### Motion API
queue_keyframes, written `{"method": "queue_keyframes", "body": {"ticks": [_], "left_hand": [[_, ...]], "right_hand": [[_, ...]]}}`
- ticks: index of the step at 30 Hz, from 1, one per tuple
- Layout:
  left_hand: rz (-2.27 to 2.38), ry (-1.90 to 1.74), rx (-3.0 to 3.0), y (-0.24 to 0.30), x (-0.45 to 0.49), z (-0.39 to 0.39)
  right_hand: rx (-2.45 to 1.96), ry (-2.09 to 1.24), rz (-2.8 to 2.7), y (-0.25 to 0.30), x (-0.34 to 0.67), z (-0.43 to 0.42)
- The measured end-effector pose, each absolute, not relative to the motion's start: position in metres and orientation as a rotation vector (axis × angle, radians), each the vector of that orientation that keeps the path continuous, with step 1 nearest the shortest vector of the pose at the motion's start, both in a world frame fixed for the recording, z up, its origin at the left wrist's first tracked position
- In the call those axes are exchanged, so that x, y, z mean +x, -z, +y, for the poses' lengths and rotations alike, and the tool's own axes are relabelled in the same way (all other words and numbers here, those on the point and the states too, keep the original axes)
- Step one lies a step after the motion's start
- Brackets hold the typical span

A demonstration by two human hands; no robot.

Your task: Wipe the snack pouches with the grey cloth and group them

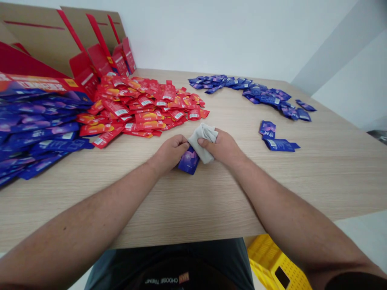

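Just above the middle of the table, my left hand (pixel 173 152) pinches the left edge of a dark blue packet (pixel 189 162) between thumb and fingers. My right hand (pixel 223 147) is closed on a folded pale grey cloth (pixel 203 141), thumb on top. The cloth lies against the packet and hides its upper right part. Two more blue packets (pixel 279 145) lie to the right of my right hand, one overlapping the other.
A heap of red packets (pixel 148 104) lies beyond my left hand. Many blue packets (pixel 45 133) are piled at the left, before red cartons (pixel 87 68). A row of blue packets (pixel 256 92) curves along the back right. Below the table (pixel 187 217) edge stands a yellow crate (pixel 272 257).
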State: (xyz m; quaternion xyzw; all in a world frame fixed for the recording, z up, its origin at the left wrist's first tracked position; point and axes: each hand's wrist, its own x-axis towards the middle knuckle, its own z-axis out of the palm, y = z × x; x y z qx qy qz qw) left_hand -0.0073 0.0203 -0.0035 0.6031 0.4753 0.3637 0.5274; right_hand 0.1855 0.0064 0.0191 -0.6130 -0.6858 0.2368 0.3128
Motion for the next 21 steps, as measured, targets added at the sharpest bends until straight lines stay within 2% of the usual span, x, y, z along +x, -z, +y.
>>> {"method": "queue_keyframes", "body": {"ticks": [7, 11, 14, 18, 21], "left_hand": [[1.057, -0.898, 1.457, 0.004, -0.008, 0.02], [1.042, -0.874, 1.446, 0.0, -0.008, 0.018], [1.044, -0.874, 1.423, -0.003, -0.007, 0.015], [1.059, -0.862, 1.488, -0.003, -0.008, 0.015], [1.048, -0.876, 1.483, -0.001, -0.008, 0.016]], "right_hand": [[-1.635, -0.55, -1.768, -0.018, 0.19, 0.009], [-1.581, -0.62, -1.798, -0.017, 0.194, 0.012], [-1.636, -0.519, -1.673, -0.017, 0.198, 0.016], [-1.519, -0.685, -1.725, -0.016, 0.199, 0.017], [-1.572, -0.634, -1.7, -0.015, 0.199, 0.016]]}}
